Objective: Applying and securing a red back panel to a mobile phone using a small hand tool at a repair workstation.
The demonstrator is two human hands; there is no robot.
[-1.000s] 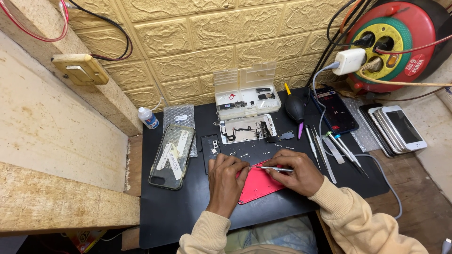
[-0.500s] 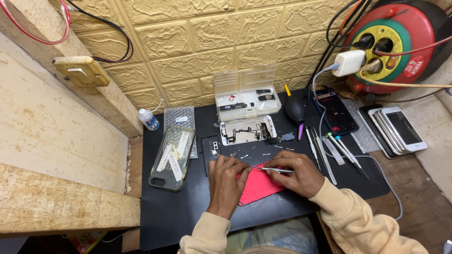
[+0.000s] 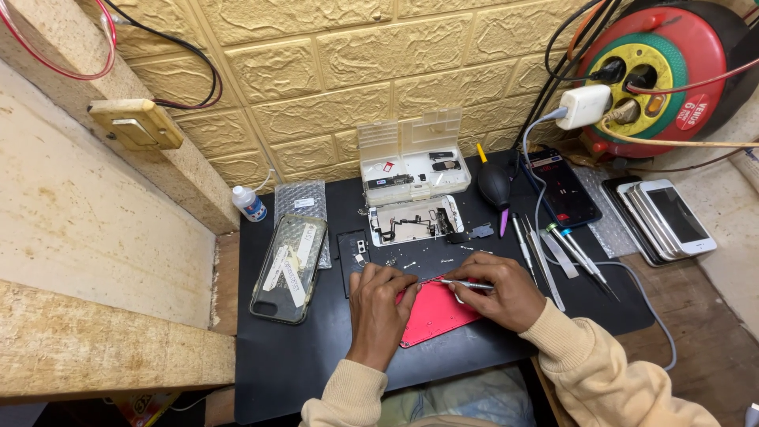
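Warm, even light falls from above; soft shadows sit under the hands. The wide lens bends the edges, and the bench corners look perhaps slightly soft.

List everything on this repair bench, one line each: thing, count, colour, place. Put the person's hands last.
red phone shell: 1, red, front centre of mat, under both hands
tweezers: 1, silver, over the red shell
work mat: 1, black, covers the bench
opened phone frame: 1, white, behind the hands
parts box: 1, clear, open, against the wall
phone in clear case: 1, dark, left on mat
small bottle: 1, white, back left
air blower: 1, black, right of the box
screwdrivers: several, silver, right on mat
stacked phones: several, white and dark, far right
cable reel: 1, red, back right
left hand: on the shell's left edge
right hand: grip on tweezers
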